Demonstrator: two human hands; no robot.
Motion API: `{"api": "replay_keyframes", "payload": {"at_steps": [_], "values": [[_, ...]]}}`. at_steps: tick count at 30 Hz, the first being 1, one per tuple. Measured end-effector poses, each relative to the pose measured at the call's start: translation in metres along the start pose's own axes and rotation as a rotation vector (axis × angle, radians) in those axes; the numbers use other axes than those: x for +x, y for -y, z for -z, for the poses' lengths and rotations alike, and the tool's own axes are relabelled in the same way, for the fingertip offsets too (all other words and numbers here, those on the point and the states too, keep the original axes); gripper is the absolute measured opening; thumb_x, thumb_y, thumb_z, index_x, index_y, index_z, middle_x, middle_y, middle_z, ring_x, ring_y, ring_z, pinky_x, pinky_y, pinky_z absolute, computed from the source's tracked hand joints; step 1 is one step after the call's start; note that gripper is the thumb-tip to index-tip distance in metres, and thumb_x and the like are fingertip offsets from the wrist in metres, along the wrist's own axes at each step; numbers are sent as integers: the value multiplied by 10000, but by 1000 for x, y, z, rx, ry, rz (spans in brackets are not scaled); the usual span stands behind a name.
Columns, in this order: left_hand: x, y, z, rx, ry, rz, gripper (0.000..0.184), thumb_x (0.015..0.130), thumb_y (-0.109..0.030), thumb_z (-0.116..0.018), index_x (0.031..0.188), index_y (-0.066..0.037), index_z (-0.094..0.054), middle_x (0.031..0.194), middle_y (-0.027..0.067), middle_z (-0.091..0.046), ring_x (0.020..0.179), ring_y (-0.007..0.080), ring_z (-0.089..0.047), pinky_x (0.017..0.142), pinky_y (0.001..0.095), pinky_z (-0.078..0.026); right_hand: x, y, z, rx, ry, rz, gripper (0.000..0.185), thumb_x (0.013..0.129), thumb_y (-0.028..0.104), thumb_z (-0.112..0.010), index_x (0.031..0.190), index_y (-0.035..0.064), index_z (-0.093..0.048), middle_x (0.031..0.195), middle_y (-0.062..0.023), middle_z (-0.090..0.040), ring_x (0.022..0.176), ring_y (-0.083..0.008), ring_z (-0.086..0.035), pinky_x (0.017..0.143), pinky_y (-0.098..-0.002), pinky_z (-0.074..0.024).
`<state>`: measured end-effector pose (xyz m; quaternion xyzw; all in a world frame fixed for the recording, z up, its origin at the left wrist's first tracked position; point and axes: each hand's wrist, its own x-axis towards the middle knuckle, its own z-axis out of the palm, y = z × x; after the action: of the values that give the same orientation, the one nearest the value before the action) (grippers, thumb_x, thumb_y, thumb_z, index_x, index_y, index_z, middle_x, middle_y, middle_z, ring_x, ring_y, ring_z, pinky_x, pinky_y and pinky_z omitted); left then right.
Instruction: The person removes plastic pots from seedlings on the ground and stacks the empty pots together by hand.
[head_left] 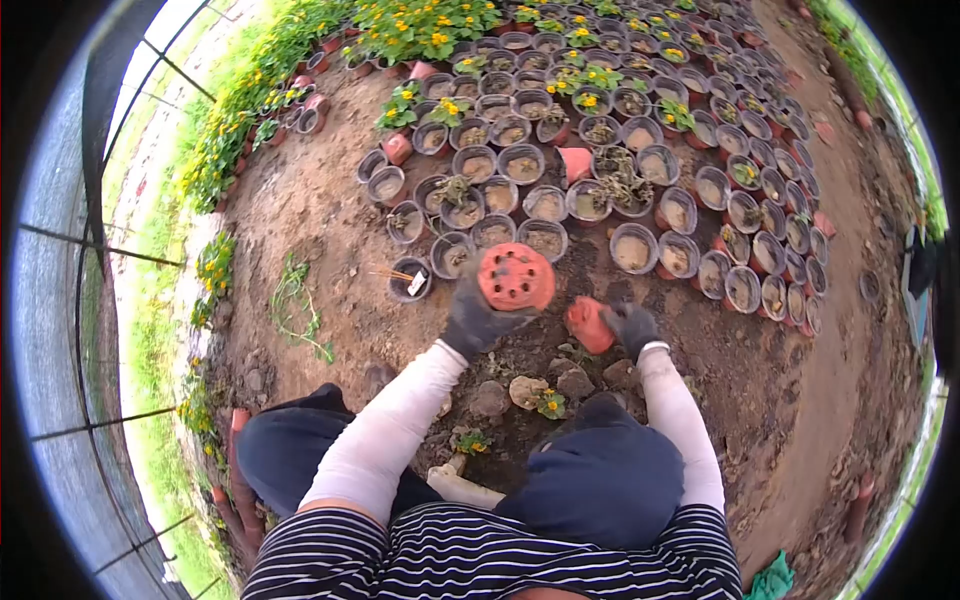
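Head view, only view. Left hand (478,322), in a dark grey glove, grips a brick-red, round plastic pot (515,275) by its side; the holed base faces the camera, so the pot is tipped well over. It is held in front of the nearest row of dark-rimmed, soil-filled plastic pots (545,240). Right hand (632,330), same glove type, has its fingers closed at one end of a smaller, red, irregular piece (590,324); blurred, so whether it is a second pot or a fragment is unclear. The two red objects are near each other, apart.

Surroundings: a small black pot with thin sticks and a white tag (410,283) sits left of the left hand. Below the hands lie grey-brown clods (490,400) and a small yellow-flowered green plant (550,404), close to the knees.

Risks (judgement): any loose soil inside the held pot could spill, given its tilt. The side grip could slip if the glove is dusty. A low swing leftward might knock the tagged pot; forward, the front row's rims. The flowering plant could be crushed by a dropped pot or a shifting knee.
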<state>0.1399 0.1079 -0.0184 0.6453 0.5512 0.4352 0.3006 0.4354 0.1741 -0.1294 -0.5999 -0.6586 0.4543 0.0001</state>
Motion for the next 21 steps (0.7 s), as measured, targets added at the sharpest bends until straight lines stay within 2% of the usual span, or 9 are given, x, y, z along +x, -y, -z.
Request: {"api": "replay_keyframes", "payload": {"at_steps": [3,4,7,10,13,14,17,20,21], "values": [[-4,12,-16,114,-14,19,882,594,-270,-855,1279,-45,-347,1249,121,-461,1087,233,-519,898,370,-459,-12,-24,-19,-217,-314,256,604,682,326,-696,1210,83,-530,1132,-203,-574,1096,-358,-516,930,-420,-399],[-1,7,-9,133,-14,-32,883,604,-290,-848,1284,-49,-338,1255,129,-451,1096,235,-516,901,369,-469,-14,-18,-21,-196,-440,489,683,643,299,-721,1251,104,-479,1190,-193,-529,1139,-364,-468,958,-448,-360],[3,8,-6,-98,-46,82,881,616,-313,-838,1284,-46,-331,1246,135,-459,1099,237,-518,909,368,-479,-23,10,-28,-361,-182,713,692,628,330,-726,1237,107,-483,1147,-159,-530,1101,-333,-489,932,-419,-384],[4,-7,-5,-166,-45,104,830,628,-342,-824,1259,-42,-376,1220,130,-492,1078,250,-536,895,378,-480,-30,61,-17,-537,34,393,613,634,292,-714,1194,151,-508,1126,-147,-507,1071,-315,-491,883,-429,-390],[3,18,-14,-168,-15,108,811,630,-364,-817,1252,-49,-402,1205,124,-512,1061,258,-546,888,385,-474,-8,50,-53,-689,-174,424,620,614,266,-730,1185,155,-515,1176,-135,-495,1091,-320,-482,910,-424,-379],[3,27,-14,-154,-4,114,812,629,-368,-816,1253,-52,-404,1206,122,-513,1060,260,-547,889,384,-473,-13,46,-55,-715,-379,608,552,608,261,-738,1116,165,-542,1074,-105,-534,1023,-288,-514,885,-434,-381],[3,22,-11,14,-48,52,818,624,-371,-814,1261,-59,-407,1211,119,-510,1072,262,-540,902,382,-462,-17,54,-45,-660,-115,516,449,608,234,-740,1020,153,-582,1048,-121,-548,1018,-296,-524,875,-432,-403],[6,2,-8,-56,-96,80,841,617,-365,-819,1275,-59,-394,1246,123,-486,1109,256,-515,924,381,-445,-3,33,-40,-251,-6,459,311,607,224,-719,889,147,-613,955,-129,-573,938,-287,-568,784,-423,-459],[5,4,-8,-91,-105,95,844,617,-365,-819,1278,-60,-393,1249,123,-484,1116,255,-510,930,381,-441,-4,23,-39,-123,-154,515,287,613,216,-722,864,131,-614,941,-129,-581,925,-292,-571,766,-414,-467]]}}
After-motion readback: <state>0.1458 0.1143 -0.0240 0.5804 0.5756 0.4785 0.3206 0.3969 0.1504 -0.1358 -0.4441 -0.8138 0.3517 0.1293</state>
